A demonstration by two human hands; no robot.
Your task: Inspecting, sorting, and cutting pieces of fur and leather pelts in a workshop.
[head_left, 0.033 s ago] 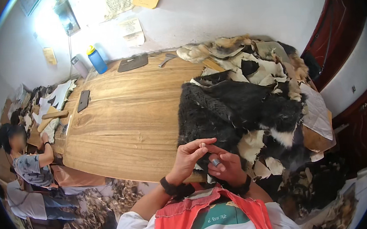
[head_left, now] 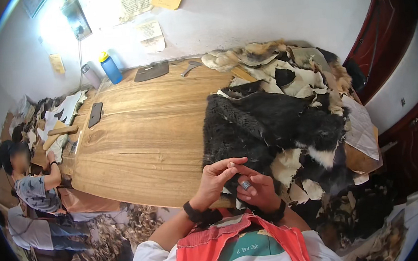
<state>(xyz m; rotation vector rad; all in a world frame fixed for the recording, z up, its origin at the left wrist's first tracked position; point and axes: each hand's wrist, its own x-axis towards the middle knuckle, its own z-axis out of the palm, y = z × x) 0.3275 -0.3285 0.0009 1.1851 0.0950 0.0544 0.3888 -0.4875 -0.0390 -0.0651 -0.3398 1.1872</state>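
Black fur (head_left: 287,113) lay over the right side of the table (head_left: 139,131), whose bare wooden top spread to your left. Pale hide scraps (head_left: 301,77) were heaped behind the fur, toward the wall. A blue bottle (head_left: 111,70) stood near the table's far left corner. Your left hand (head_left: 212,184) and right hand (head_left: 263,191) met close together against the near part of the fur; whether they touched it, you could not tell from this view. Nothing had visibly shifted since the picture just before, so your handwork stood at the same point. Both hands were narrow: the left thumb and index finger drew near each other beside the right hand's curled fingers. 1 silvery ring (head_left: 245,184) circled a right finger. Anything pinched at the fingertips was too small to tell.
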